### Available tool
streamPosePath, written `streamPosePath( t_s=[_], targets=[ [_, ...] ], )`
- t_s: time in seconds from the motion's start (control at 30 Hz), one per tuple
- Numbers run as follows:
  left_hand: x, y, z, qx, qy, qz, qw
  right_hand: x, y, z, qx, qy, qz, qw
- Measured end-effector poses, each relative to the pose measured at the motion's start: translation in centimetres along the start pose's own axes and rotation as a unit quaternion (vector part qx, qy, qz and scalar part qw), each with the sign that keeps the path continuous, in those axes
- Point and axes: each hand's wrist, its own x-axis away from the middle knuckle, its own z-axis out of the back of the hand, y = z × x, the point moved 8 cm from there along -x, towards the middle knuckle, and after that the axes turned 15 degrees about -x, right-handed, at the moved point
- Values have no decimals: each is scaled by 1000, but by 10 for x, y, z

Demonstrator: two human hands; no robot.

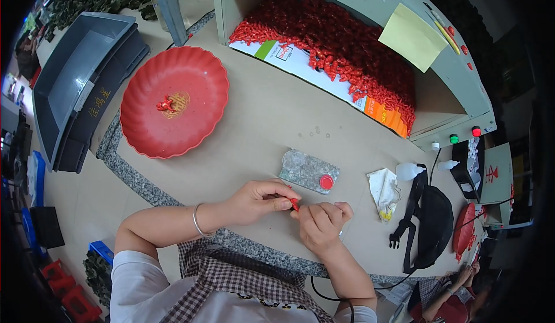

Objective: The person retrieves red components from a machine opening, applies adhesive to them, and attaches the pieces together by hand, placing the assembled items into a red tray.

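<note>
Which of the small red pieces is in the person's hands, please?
The red piece pinched where the left hand and the right hand meet; those in the scalloped dish and the heap are untouched.

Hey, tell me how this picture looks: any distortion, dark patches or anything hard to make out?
In the head view, wide-angle distortion bows the grey cabinet and the corners go black; in the head view, the back of the red pile lies in shadow; in the head view, the small red piece at the left hand is partly covered.
</note>
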Motion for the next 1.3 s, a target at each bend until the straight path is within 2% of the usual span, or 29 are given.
streamPosePath(
  t_s=[0.23,0.33,0.6,0.93,1.3],
  targets=[
    [0,-2,1,23,22,12,999,0,5,-3,-44,14,-16,999],
    [0,-6,4,-23,39,53,998,0,9,-6,-70,24,-23,997],
    [0,-11,7,27,76,31,996,10,18,-10,-158,22,-64,985],
    [0,-10,6,57,70,4,996,10,14,0,-168,58,-48,983],
    [2,-15,10,44,80,22,996,9,13,7,-177,90,-46,979]
  ],
)
